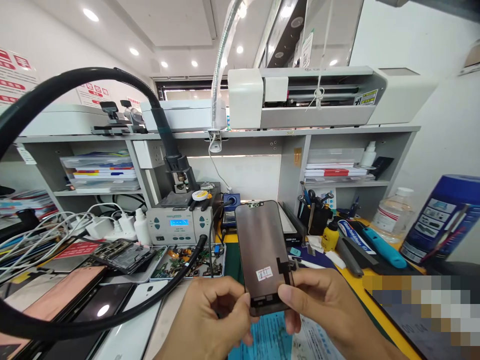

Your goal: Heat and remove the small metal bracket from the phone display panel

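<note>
Head view showed the dark, flat, rectangular phone screen panel (260,245) held up over a light-blue printed sheet (272,337), its long axis running away from the wearer, the notched end far and leaning slightly left. Both grips sat at the near end: the left hand (212,312) pinched the lower left edge, while the right hand (330,305) clasped the lower right, its thumb lapping onto the face just beside a black flex strip (287,270). Neither hand was nearer; most of the panel extended beyond both, past the small white label (264,273).
</note>
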### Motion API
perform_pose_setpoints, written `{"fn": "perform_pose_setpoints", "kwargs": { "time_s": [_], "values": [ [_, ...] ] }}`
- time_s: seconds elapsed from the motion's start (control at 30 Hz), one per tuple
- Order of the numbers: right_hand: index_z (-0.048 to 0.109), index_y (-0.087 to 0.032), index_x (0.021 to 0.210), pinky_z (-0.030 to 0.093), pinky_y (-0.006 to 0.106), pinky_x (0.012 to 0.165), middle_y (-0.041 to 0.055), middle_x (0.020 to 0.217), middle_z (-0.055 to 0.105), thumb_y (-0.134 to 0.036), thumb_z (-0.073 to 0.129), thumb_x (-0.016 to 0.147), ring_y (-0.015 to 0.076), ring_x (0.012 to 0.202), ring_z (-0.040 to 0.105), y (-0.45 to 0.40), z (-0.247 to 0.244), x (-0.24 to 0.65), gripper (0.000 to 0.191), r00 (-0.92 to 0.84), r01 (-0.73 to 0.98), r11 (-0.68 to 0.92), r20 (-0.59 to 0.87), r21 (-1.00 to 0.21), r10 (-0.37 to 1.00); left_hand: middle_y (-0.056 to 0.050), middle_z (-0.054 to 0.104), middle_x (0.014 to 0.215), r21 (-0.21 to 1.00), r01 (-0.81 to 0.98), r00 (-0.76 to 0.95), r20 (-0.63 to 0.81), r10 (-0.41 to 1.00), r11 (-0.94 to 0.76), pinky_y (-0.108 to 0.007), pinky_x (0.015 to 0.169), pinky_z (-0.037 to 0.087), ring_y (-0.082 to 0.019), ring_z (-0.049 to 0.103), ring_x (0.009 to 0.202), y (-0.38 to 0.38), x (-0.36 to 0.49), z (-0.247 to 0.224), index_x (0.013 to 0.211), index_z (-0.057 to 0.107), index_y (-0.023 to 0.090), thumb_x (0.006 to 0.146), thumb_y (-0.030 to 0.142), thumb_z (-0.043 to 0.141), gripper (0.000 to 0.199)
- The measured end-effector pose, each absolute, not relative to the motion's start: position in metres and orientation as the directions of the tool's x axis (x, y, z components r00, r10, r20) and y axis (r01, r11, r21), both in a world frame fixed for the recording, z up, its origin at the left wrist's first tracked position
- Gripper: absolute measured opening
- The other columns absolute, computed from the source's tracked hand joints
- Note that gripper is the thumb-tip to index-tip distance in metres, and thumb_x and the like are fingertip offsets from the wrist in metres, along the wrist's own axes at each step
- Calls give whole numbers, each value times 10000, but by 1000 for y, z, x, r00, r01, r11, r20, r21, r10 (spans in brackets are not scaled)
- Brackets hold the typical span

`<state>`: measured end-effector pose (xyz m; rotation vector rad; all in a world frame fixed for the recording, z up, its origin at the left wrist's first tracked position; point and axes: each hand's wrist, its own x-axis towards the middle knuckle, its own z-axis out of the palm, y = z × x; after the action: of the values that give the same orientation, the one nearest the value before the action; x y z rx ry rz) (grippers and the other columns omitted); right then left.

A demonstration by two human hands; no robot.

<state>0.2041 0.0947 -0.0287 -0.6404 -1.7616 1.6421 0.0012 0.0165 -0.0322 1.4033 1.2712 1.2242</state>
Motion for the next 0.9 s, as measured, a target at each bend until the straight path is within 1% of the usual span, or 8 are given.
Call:
{"fn": "perform_pose_setpoints", "kwargs": {
  "time_s": [0.1, 0.2, 0.37, 0.5, 0.6, 0.7, 0.83, 0.9],
  "values": [
    [653, -93, 759, 494, 200, 568, 61, 658, 658, -406, 736, 851, 114, 546, 611, 95, -29, 203, 336, -709, -88, -33, 39, -996, 704, -70, 632, 580, 997, -51, 36, -51, 998, 52, -187, 422, 476, -175, 624, 461, 16, 4, -27, 704, 605, 120, 832, 458, 720, 379],
    [634, -82, 870, 492, 199, 514, 80, 747, 680, -400, 736, 846, 118, 518, 625, 93, -27, 202, 335, -757, -110, -229, -68, -967, 650, -66, 623, 592, 966, -208, 110, -132, 985, 153, -166, 379, 453, -159, 605, 435, 15, 6, -20, 709, 574, 115, 827, 432, 720, 368],
    [572, -90, 914, 494, 175, 469, 90, 755, 690, -360, 691, 884, 111, 495, 630, 92, -25, 202, 297, -832, -107, -469, -179, -877, 525, -95, 655, 679, 911, -363, 147, -150, 978, 194, -148, 338, 427, -141, 586, 414, 12, 7, -22, 742, 583, 107, 860, 470, 696, 398],
    [549, -103, 854, 501, 171, 435, 74, 732, 686, -327, 681, 885, 117, 490, 637, 93, -27, 202, 262, -843, -91, -567, -240, -819, 482, -79, 631, 611, 901, -384, 176, -144, 974, 202, -112, 375, 416, -117, 577, 411, 10, 8, -26, 734, 598, 104, 873, 463, 701, 399],
    [571, -85, 847, 500, 164, 411, 61, 713, 672, -331, 698, 873, 112, 483, 632, 94, -28, 201, 278, -848, -70, -595, -266, -801, 458, -97, 652, 639, 920, -348, 172, -127, 977, 181, -119, 379, 407, -115, 571, 408, 9, 10, -24, 719, 589, 112, 886, 482, 673, 415],
    [593, -69, 873, 491, 157, 399, 58, 712, 662, -359, 718, 861, 103, 479, 621, 93, -29, 200, 316, -841, -36, -568, -283, -822, 462, -91, 668, 662, 965, -210, 111, -134, 985, 155, -147, 406, 428, -123, 578, 425, 7, 13, -22, 727, 590, 127, 880, 489, 662, 399],
    [600, -72, 931, 490, 156, 435, 61, 738, 673, -368, 771, 815, 106, 502, 626, 91, -27, 199, 360, -756, -17, -333, -206, -943, 622, -40, 628, 573, 986, 157, -10, 55, 998, -53, -141, 496, 449, -111, 569, 490, 8, 13, -28, 730, 606, 151, 914, 466, 625, 365],
    [605, -78, 942, 497, 163, 473, 43, 705, 658, -375, 758, 832, 101, 512, 619, 90, -27, 199, 352, -719, -9, -173, -114, -985, 685, -42, 637, 604, 960, 249, -1, 133, 991, -129, -147, 511, 454, -117, 563, 523, 9, 11, -33, 763, 618, 160, 957, 488, 568, 385]
  ]
}}
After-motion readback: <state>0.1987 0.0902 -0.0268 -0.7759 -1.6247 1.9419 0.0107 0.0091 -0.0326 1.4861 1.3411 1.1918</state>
